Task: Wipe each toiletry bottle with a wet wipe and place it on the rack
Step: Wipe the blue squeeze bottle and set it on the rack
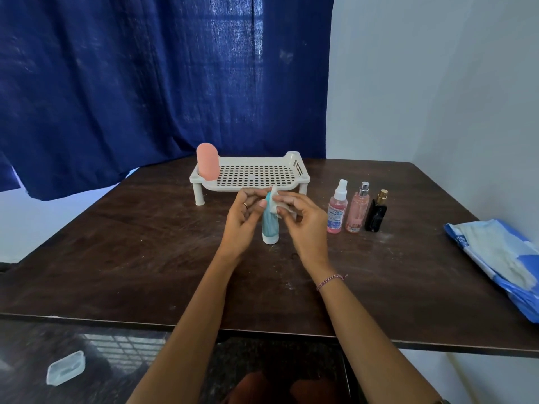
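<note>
The left hand [243, 218] steadies a teal plastic tube with a white cap [269, 227], standing cap-down on the dark wooden worktop [145, 258] just before the white perforated plastic rack [250, 173]. The right hand [303, 220] pinches a crumpled white wet wipe [274, 204] against the tube's upper part.

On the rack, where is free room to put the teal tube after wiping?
The rack grid is bare from the pink bottle at its left end to its right wall. Beside the rack on the right, three spray bottles crowd the table.
</note>
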{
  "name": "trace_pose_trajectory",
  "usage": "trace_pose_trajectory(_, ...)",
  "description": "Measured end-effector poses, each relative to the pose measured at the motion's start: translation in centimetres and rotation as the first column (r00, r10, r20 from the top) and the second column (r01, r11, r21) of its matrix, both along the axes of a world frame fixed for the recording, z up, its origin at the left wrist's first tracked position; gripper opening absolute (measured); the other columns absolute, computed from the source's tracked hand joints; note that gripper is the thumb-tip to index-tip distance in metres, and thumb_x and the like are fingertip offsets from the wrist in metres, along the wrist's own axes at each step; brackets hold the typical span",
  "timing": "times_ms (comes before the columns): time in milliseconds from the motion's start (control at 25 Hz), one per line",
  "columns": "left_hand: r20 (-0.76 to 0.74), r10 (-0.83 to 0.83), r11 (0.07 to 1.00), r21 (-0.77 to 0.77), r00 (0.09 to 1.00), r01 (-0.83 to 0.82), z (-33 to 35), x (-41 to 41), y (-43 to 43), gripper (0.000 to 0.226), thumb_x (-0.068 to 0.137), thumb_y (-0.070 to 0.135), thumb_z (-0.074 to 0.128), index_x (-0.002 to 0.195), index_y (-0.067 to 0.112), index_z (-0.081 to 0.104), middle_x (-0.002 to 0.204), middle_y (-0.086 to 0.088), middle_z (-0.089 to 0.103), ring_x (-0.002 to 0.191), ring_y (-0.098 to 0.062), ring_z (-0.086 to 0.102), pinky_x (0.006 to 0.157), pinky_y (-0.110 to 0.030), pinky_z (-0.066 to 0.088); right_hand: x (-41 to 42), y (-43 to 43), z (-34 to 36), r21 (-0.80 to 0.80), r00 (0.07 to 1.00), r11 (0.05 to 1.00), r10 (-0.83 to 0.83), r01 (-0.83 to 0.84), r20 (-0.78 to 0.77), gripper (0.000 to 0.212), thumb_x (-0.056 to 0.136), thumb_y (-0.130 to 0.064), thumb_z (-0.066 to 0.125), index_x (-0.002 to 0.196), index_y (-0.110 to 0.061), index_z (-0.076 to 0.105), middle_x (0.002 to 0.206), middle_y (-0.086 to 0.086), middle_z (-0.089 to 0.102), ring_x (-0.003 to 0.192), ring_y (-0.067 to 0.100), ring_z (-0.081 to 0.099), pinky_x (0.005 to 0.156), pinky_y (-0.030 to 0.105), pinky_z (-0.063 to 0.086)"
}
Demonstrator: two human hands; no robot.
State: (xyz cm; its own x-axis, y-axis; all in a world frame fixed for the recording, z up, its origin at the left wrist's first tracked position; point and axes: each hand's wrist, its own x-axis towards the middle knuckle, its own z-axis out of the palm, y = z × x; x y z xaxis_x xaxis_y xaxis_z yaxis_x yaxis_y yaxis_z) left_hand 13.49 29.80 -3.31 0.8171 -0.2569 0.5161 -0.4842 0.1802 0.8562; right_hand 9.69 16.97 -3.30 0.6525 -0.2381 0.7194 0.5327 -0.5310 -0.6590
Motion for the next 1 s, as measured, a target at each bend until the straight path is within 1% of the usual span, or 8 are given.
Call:
trace_pose_trajectory(120,-0.034,-0.016,1.000,0.021,0.999,0.017,0.1,-0.1,-0.1,0.030,0.096,0.000,0.045,0.125,0.006,0.052,0.120,0.003,0.060,0.110,-0.001,0.058,0.086,-0.016,0.048,-0.2,0.5,0.0,-0.043,0.998,0.998,-0.050,0.052,0.040,0.029,0.084,-0.001,0.064,0.113,-0.003,0.065,0.112,0.006,0.065,0.107,0.004,0.055,0.093,0.013,0.045)
trace_pose_trajectory(200,-0.056,-0.021,1.000,0.009,0.998,0.021,0.1,-0.2,-0.1,0.033,0.096,0.001,0.045,0.127,0.009,0.052,0.120,0.004,0.061,0.111,0.001,0.058,0.086,-0.015,0.047,-0.2,0.6,-0.1,-0.083,0.996,0.995,-0.052,0.058,0.068,0.027,0.085,0.000,0.062,0.111,-0.003,0.066,0.111,0.007,0.064,0.107,0.003,0.054,0.093,0.011,0.044)
trace_pose_trajectory(360,-0.090,-0.050,0.999,-0.011,0.995,0.049,0.3,-0.6,-0.4,0.037,0.096,0.000,0.045,0.131,0.011,0.047,0.120,0.005,0.060,0.110,0.004,0.058,0.084,-0.012,0.047,0.6,-0.1,0.1,-0.005,0.995,0.995,-0.101,0.101,0.007,0.023,0.086,-0.006,0.063,0.109,-0.007,0.068,0.109,0.004,0.066,0.102,0.001,0.055,0.089,0.016,0.050)
trace_pose_trajectory(480,-0.100,-0.056,0.998,-0.038,0.993,0.053,0.2,-0.6,-0.4,0.037,0.095,0.000,0.047,0.129,0.014,0.049,0.120,0.005,0.061,0.110,0.002,0.059,0.086,-0.015,0.048,0.2,0.4,0.2,-0.022,0.996,0.996,-0.087,0.088,0.022,0.024,0.086,-0.005,0.062,0.110,-0.006,0.067,0.109,0.005,0.065,0.104,0.004,0.056,0.091,0.015,0.048)
trace_pose_trajectory(680,-0.085,-0.053,0.997,-0.052,0.995,0.049,-0.2,-0.4,-0.1,0.033,0.093,0.005,0.052,0.125,0.013,0.055,0.123,0.001,0.063,0.117,-0.010,0.058,0.095,-0.022,0.048,-0.7,0.6,0.4,-0.151,0.992,0.986,-0.048,0.065,0.113,0.024,0.085,0.000,0.062,0.108,-0.002,0.067,0.108,0.007,0.064,0.106,0.002,0.053,0.094,0.012,0.044)
trace_pose_trajectory(840,-0.110,-0.032,0.998,-0.056,0.993,0.026,-0.2,-0.1,-0.2,0.034,0.093,0.006,0.053,0.127,0.006,0.054,0.126,-0.008,0.061,0.119,-0.013,0.056,0.099,-0.025,0.046,-0.5,1.0,0.7,-0.069,0.996,0.994,-0.077,0.079,0.040,0.025,0.087,-0.003,0.061,0.111,-0.005,0.066,0.111,0.005,0.064,0.106,0.003,0.055,0.093,0.011,0.044)
trace_pose_trajectory(920,-0.115,0.005,0.998,-0.058,0.993,-0.012,-0.1,-0.2,-0.2,0.032,0.091,0.007,0.056,0.122,0.013,0.058,0.121,-0.001,0.064,0.117,-0.009,0.058,0.097,-0.023,0.047,-0.5,1.0,0.7,-0.091,0.997,0.993,-0.074,0.077,0.031,0.024,0.087,-0.005,0.061,0.111,-0.005,0.066,0.109,0.004,0.066,0.103,0.005,0.058,0.090,0.016,0.049)
trace_pose_trajectory(1000,-0.125,0.047,0.997,-0.052,0.991,-0.054,-0.1,-0.1,-0.1,0.030,0.088,0.010,0.062,0.115,0.023,0.062,0.116,0.006,0.065,0.116,-0.008,0.058,0.099,-0.025,0.047,-0.7,0.8,0.6,-0.126,0.996,0.988,-0.086,0.090,0.036,0.023,0.086,-0.006,0.064,0.108,-0.006,0.068,0.102,0.004,0.068,0.094,0.004,0.061,0.083,0.015,0.051)
